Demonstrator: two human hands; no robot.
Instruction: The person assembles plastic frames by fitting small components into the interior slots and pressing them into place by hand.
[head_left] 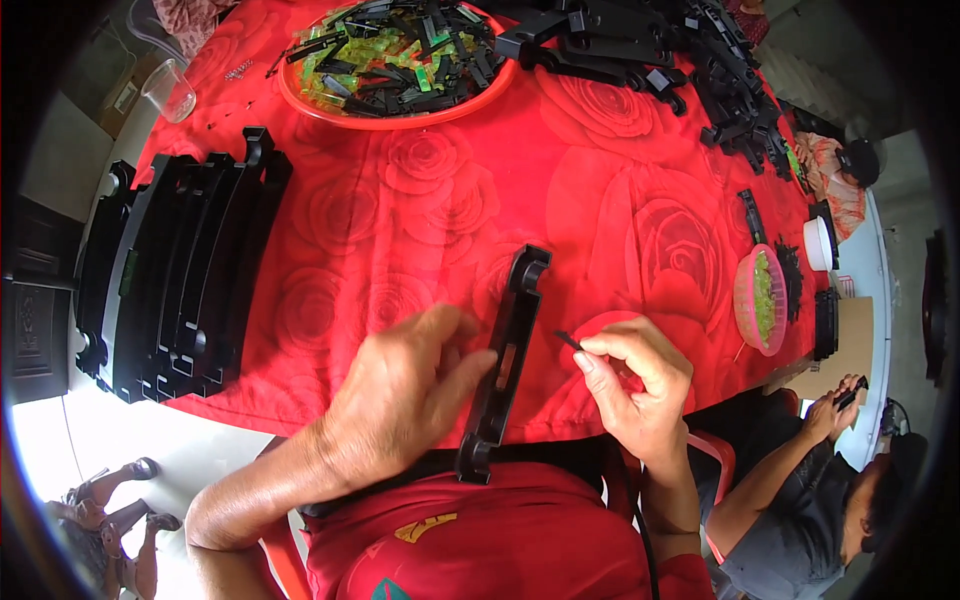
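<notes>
Left hand [415, 385] grips a long black plastic bar [505, 360] from its left side, fingers curled against the edge around mid-length. The bar runs nearly straight away from the person, slightly tilted, near end hanging past the table edge over the red shirt [480, 540], far end lying on the red rose-print tablecloth [600, 180]. Right hand [640, 385] sits just right of the bar, not touching it, thumb and forefinger pinched on a small black pin [568, 340] whose tip points toward the bar. On the table's left, a row of matching black bars [180, 270] stands on edge, packed side by side. Far end: a red round tray [400, 115] holding mixed black and yellow-green pieces, with a loose heap of black parts [700, 70] to its right. A pink bowl [760, 300] of green bits sits near the right edge. A clear plastic cup [170, 90] stands at the far left corner. Another person [810, 490] sits at lower right, hands together on a small dark object.
</notes>
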